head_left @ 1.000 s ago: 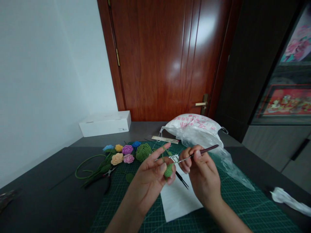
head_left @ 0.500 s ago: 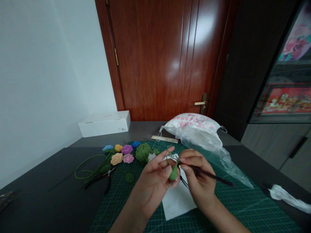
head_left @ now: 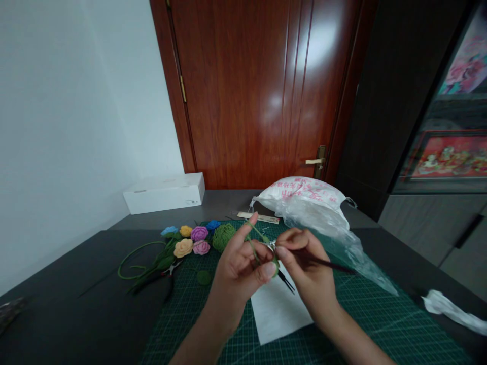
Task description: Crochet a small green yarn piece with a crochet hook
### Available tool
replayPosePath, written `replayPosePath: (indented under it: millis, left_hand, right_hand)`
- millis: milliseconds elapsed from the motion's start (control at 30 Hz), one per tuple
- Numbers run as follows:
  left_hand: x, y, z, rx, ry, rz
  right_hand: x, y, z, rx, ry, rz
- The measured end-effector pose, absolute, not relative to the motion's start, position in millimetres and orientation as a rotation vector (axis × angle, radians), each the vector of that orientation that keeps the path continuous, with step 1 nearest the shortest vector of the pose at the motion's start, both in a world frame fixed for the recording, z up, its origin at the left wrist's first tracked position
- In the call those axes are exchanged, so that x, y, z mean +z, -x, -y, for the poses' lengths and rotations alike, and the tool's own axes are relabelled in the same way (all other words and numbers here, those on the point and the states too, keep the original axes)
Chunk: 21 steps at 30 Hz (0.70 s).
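Observation:
Between thumb and fingers, my left hand (head_left: 241, 266) pinches a small piece of green crochet work (head_left: 275, 267), mostly covered by the thumb. Green yarn (head_left: 258, 232) runs over its raised index finger. My right hand (head_left: 310, 268) is closed around a dark-handled crochet hook (head_left: 331, 263), whose tip meets the work near the left fingertips. Beneath both hands lies a white sheet of paper (head_left: 279, 314), with a dark two-pronged tool (head_left: 286, 281) above it, partly hidden. Behind my left hand sits a ball of green yarn (head_left: 223, 237).
Several crocheted flowers (head_left: 183, 248) with green stems lie left of the yarn, beside pliers (head_left: 169, 274). A green cutting mat (head_left: 365, 324) covers the dark table. Farther back are a white box (head_left: 165, 192), a ruler (head_left: 258, 218) and a white bag (head_left: 304, 195); white cloth (head_left: 452, 310) lies right.
My left hand has turned, with its index finger raised higher and the yarn stretched from it. The green crochet piece is now more hidden behind the thumb. My right hand has shifted slightly left.

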State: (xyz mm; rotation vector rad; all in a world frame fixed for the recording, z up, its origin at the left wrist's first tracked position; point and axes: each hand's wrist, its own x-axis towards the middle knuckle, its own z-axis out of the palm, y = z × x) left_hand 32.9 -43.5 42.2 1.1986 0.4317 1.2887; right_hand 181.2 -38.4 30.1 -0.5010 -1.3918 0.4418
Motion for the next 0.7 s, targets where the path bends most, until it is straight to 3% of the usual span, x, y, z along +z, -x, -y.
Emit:
replayPosePath:
  millis: [100,167,300,567,633,700]
  left_hand:
    - [39.0,-34.9,43.1,1.282,-1.179,-0.394]
    - [40.8,-35.1,43.5,1.174,-1.042,-0.338]
    - [49.3,-32.3,46.3,0.994,-0.835,-0.27]
    - [54.1,-23.0,41.6,1.023,-0.902,-0.223]
    - [51.9,-25.1,41.8,1.088,-1.019,-0.252]
    - [48.5,-28.5,43.0,1.157,-1.106,-0.341]
  right_hand:
    - [25.4,-186.2,38.8,-0.054,0.605,1.556]
    - [23.7,-187.5,38.9,-0.13,0.542,1.56]
    - [24.3,-184.4,39.2,0.216,0.382,1.371]
    - [37.2,-179.7,37.5,1.006,0.318,1.054]
    - [37.3,-179.5,36.1,1.02,0.335,1.101]
    - [35.2,-180.8,35.5,0.825,0.413,1.236]
